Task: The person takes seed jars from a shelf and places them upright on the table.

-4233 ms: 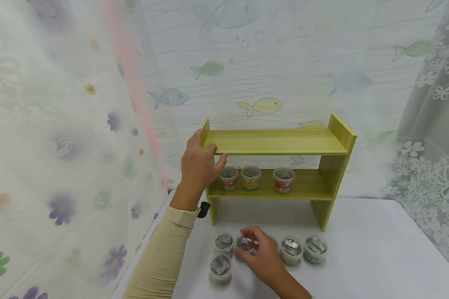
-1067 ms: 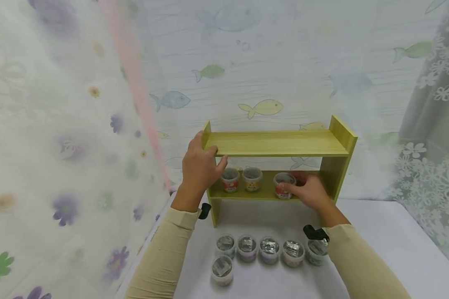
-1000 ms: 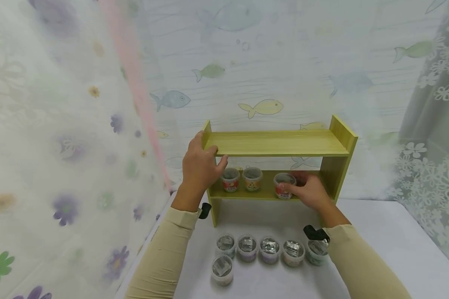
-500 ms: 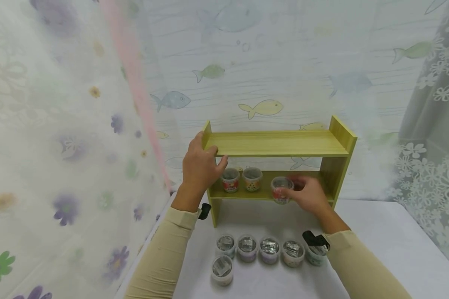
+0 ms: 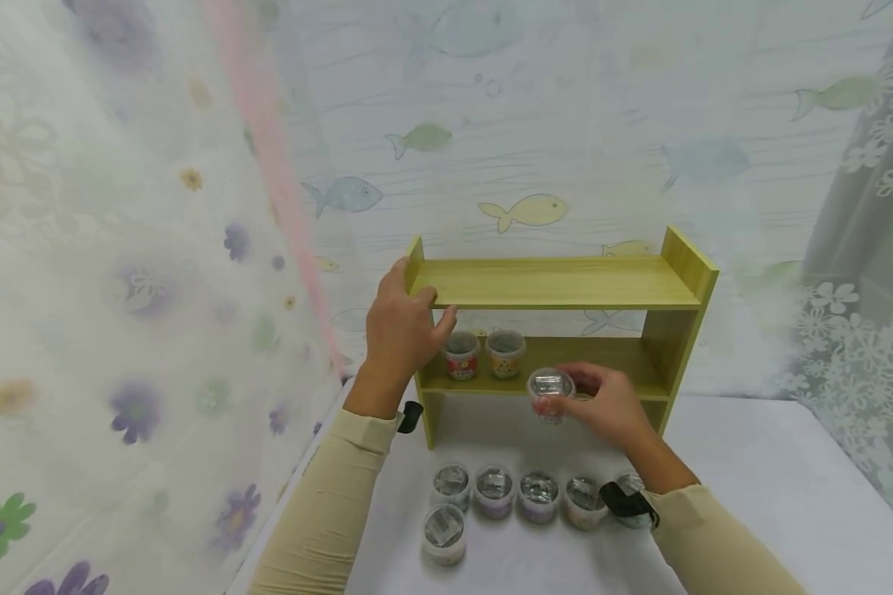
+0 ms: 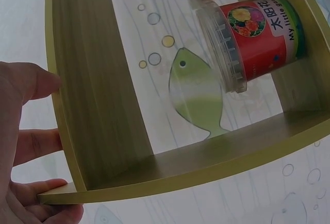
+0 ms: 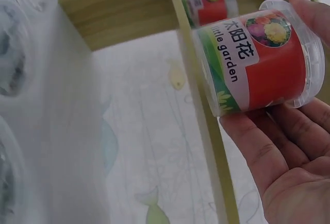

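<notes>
My right hand (image 5: 612,405) grips a clear plastic cup with a red flower label (image 5: 551,395), just in front of the yellow-green wooden shelf unit (image 5: 558,283). In the right wrist view this cup (image 7: 258,59) lies between thumb and fingers, its label reading "little garden"; silvery packaging shows through its top. My left hand (image 5: 402,326) holds the upper left corner of the shelf unit, fingers (image 6: 38,144) against the board edges. Beside it on the middle board stand a red-labelled cup (image 5: 461,357) and a yellow-labelled cup (image 5: 505,355).
On the white tabletop (image 5: 744,479) several similar cups, including a purplish one (image 5: 539,496), form a row before the shelf. One more cup (image 5: 444,535) stands in front of the row's left end. A fish-patterned curtain (image 5: 595,124) hangs behind.
My right hand reached from the front row to the rightmost cup on the middle board, took hold of it and drew it forward, down and slightly left, off the board. The left hand stayed put.
</notes>
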A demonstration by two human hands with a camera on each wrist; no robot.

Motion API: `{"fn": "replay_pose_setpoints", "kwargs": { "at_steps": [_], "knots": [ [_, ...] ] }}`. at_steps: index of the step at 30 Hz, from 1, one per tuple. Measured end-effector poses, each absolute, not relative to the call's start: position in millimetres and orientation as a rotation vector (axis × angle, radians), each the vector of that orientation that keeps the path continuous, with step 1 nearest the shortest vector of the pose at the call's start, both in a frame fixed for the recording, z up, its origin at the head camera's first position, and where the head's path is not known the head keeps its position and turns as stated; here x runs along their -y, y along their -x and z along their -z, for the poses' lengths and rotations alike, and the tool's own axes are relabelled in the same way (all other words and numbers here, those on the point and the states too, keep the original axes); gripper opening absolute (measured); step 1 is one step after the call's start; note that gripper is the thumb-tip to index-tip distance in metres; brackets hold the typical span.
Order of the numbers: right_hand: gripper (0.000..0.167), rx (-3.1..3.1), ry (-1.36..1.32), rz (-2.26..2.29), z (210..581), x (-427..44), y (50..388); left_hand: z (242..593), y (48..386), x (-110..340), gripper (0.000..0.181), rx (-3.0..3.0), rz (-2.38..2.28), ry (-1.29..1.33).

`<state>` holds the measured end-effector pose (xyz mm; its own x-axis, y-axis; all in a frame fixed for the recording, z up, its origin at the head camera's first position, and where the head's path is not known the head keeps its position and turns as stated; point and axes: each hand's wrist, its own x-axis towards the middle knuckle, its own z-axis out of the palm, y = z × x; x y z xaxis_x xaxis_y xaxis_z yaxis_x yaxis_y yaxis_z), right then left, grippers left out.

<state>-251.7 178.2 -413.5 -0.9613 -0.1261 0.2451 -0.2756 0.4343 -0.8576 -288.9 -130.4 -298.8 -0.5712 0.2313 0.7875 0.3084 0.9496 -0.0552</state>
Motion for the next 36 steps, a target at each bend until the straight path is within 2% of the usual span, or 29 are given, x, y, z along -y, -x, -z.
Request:
{"fn": "replay_pose_setpoints", "kwargs": {
  "at_steps": [25, 36],
  "knots": [
    [0.059, 2.513, -0.413, -1.825, 449, -136, 204, 300, 287, 132, 0.035, 2.193, 0.144, 0.38],
    [0.056, 2.486, -0.42, -1.969, 477, -118, 176, 302, 288, 132, 0.034, 2.189, 0.146, 0.391]
  ]
}}
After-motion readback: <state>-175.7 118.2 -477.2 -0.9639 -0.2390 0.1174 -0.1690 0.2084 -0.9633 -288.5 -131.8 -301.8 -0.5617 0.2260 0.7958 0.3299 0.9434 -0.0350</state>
